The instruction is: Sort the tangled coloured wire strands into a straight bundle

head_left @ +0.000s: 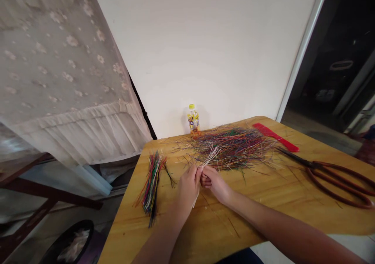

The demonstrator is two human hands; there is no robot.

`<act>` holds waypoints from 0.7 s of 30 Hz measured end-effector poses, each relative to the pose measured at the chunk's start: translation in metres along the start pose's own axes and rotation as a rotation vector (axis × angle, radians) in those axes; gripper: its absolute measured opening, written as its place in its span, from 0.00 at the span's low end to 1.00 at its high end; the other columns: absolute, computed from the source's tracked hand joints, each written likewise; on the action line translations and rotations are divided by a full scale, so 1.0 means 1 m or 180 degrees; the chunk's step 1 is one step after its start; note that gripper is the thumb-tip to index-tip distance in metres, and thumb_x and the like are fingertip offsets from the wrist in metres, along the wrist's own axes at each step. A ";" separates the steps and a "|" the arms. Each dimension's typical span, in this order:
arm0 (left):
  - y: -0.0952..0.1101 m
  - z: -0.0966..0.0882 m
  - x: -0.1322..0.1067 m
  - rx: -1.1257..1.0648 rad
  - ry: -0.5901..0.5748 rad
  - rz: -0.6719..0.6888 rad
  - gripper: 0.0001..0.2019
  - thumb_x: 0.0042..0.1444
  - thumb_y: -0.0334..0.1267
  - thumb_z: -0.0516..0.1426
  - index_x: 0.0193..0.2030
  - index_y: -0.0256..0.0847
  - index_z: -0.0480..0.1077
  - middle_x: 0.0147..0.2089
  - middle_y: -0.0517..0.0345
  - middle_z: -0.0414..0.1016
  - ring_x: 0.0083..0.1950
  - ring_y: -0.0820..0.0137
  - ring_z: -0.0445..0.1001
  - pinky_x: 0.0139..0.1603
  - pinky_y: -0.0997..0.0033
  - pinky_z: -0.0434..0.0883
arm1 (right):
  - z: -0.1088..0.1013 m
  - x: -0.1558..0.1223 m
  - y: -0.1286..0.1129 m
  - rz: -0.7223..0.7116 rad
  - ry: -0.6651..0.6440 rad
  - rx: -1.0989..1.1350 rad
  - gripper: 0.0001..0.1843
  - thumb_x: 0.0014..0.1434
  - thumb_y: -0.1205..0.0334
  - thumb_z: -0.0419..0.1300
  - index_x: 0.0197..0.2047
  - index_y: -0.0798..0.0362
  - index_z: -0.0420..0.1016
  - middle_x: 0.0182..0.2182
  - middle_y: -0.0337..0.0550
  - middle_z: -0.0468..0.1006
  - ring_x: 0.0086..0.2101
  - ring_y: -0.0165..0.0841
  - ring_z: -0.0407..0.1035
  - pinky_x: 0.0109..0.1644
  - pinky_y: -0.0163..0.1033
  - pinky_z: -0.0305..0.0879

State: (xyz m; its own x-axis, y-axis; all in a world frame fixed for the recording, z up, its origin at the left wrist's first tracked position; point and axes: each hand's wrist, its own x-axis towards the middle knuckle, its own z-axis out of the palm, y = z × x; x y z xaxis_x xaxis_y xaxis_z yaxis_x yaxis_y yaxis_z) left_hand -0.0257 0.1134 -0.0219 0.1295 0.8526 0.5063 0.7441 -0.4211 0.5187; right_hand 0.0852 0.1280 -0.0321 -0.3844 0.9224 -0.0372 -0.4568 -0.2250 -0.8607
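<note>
Pinching white strands (212, 157) over the table (284, 193), the left hand (189, 181) and right hand (215, 182) touch, grip closed (a multicoloured pile (237, 144) of strands lies just beyond).

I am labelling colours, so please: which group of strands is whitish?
The thin bunch held by the left hand and right hand. The big pile and left-side bundle mix many colours; the small tuft beside that bundle is mostly dark.

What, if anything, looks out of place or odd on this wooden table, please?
The large pile of multicoloured wires looks untidy: strands jut out every way and stray pieces lie loose on the tabletop, unlike the neater bundle at left. Nothing looks spilled.
</note>
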 end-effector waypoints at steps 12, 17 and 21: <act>0.022 0.010 0.005 -0.2794 -0.0084 -0.1763 0.28 0.42 0.69 0.52 0.20 0.44 0.53 0.13 0.73 0.48 0.11 0.79 0.50 0.10 0.77 0.52 | -0.009 -0.003 0.001 -0.1595 -0.0212 -0.2410 0.22 0.66 0.48 0.40 0.26 0.50 0.58 0.20 0.38 0.66 0.24 0.31 0.63 0.31 0.37 0.59; 0.025 0.008 0.008 -0.3082 0.0010 -0.2006 0.29 0.39 0.69 0.55 0.19 0.43 0.53 0.11 0.74 0.47 0.10 0.81 0.48 0.10 0.80 0.51 | -0.017 0.001 -0.006 -0.2333 -0.0243 -0.3612 0.23 0.68 0.55 0.34 0.28 0.51 0.61 0.23 0.42 0.69 0.26 0.32 0.64 0.34 0.37 0.60; 0.019 0.003 0.011 -0.3454 -0.0662 -0.2464 0.30 0.37 0.65 0.58 0.16 0.43 0.50 0.10 0.74 0.46 0.10 0.83 0.48 0.12 0.81 0.49 | -0.024 0.004 -0.014 -0.2654 -0.0517 -0.4354 0.22 0.67 0.56 0.35 0.31 0.53 0.64 0.26 0.46 0.71 0.28 0.33 0.65 0.34 0.37 0.60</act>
State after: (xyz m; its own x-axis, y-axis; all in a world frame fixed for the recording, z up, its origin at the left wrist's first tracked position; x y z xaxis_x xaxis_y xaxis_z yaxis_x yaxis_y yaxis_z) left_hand -0.0082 0.1159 -0.0087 0.0837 0.9708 -0.2250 -0.2065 0.2378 0.9491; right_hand 0.1092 0.1423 -0.0325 -0.5253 0.5768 0.6256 0.4174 0.8153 -0.4013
